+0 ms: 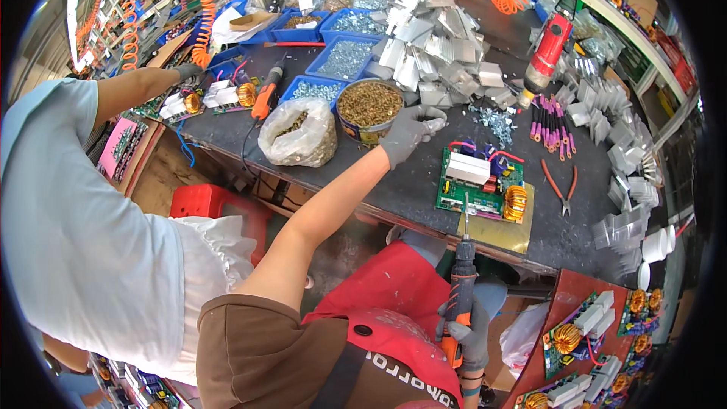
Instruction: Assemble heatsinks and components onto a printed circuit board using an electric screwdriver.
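Note:
In my gloved right hand [475,339] is an orange and black electric screwdriver [461,288], held upright with its long bit over the near edge of a green circuit board [492,198]. That board carries a white heatsink, a copper-wound coil [515,203] and red wires, and lies partly on a yellowish plate [496,236]. My gloved left hand [409,135] is stretched out beside a round tub of brass-coloured screws [369,106], near the pile of metal heatsinks [432,45]. Its fingers are curled together; whatever they hold is too small to make out.
Blue bins of small hardware [344,57] and a bag of screws [299,136] stand left. Pliers [560,188], purple-sleeved cables [551,123] and a hanging red power driver [549,49] are right. Finished-looking boards [568,341] sit lower right. A co-worker [91,220] works at left.

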### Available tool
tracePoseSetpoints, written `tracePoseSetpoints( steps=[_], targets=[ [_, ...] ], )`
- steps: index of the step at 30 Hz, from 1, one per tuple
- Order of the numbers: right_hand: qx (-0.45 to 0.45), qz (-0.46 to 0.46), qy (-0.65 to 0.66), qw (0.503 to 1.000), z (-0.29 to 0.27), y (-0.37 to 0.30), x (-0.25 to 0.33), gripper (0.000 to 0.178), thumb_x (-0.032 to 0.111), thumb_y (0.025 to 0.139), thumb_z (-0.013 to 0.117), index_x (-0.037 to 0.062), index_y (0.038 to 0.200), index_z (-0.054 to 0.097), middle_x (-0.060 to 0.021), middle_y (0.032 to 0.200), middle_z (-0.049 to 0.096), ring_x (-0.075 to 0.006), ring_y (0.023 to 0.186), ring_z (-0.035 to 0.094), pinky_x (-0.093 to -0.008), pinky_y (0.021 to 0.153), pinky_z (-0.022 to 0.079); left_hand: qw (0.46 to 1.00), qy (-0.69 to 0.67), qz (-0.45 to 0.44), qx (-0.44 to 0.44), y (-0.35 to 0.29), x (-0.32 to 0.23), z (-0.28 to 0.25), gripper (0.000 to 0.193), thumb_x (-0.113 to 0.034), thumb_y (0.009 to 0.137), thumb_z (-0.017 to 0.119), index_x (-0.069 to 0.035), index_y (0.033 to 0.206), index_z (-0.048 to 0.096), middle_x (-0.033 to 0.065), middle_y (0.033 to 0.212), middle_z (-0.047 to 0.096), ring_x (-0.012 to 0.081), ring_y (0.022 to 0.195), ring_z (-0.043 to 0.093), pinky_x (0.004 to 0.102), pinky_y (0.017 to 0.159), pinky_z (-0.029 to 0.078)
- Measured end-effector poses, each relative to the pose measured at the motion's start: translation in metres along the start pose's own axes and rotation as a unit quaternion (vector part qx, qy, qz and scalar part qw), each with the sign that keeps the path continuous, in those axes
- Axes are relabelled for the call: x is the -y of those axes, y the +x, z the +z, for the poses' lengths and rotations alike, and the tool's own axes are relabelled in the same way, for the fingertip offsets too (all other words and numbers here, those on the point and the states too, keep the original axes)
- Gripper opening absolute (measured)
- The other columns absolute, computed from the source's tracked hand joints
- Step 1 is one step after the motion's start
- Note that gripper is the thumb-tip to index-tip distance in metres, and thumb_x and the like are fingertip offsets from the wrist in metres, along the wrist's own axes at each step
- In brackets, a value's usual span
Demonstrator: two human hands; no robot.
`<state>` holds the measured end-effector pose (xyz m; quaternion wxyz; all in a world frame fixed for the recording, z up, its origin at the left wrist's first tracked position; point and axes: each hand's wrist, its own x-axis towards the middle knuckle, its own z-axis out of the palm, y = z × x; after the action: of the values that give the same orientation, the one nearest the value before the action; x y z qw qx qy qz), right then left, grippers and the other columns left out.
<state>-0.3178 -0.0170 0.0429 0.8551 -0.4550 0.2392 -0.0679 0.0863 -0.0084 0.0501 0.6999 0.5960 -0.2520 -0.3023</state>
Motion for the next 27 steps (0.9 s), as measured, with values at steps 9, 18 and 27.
tracePoseSetpoints(
  steps=[9, 18, 27],
  targets=[
    [0.063, 0.01, 0.003, 0.998, -0.005, 0.003, 0.004, 0.068, 0.005, 0.074, 0.072, -0.0027, 0.135, 0.042, -0.0127, 0.103, 0.063, -0.0156, 0.078, 0.064, -0.0317, 0.069, 0.055, 0.98, -0.195, -0.018, 0.046, -0.064, 0.003, 0.016, 0.026, -0.009, 0.094, 0.063, 0.002, 0.117, 0.06, 0.0146, 0.107, 0.069, 0.0189, 0.092, 0.069, 0.0305, 0.08, 0.059],
    [0.068, 0.031, -0.039, 0.996, -0.005, 0.004, 0.007, 0.072, 0.007, 0.075, 0.074, -0.0031, 0.139, 0.042, -0.011, 0.104, 0.063, -0.0129, 0.088, 0.061, -0.0305, 0.078, 0.053, 0.973, -0.202, -0.084, 0.079, -0.109, -0.001, 0.04, 0.027, -0.011, 0.094, 0.062, 0.003, 0.116, 0.06, 0.0143, 0.104, 0.069, 0.0208, 0.09, 0.069, 0.0332, 0.078, 0.06],
    [0.058, -0.001, -0.137, 0.989, -0.007, 0.002, 0.005, 0.078, 0.013, 0.075, 0.079, -0.0024, 0.141, 0.041, -0.0102, 0.104, 0.064, -0.014, 0.089, 0.062, -0.0313, 0.08, 0.052, 0.975, -0.174, -0.118, 0.073, -0.114, -0.005, 0.048, 0.027, -0.011, 0.094, 0.061, 0.003, 0.117, 0.061, 0.0144, 0.102, 0.069, 0.0213, 0.089, 0.07, 0.0344, 0.078, 0.06]
  ],
)
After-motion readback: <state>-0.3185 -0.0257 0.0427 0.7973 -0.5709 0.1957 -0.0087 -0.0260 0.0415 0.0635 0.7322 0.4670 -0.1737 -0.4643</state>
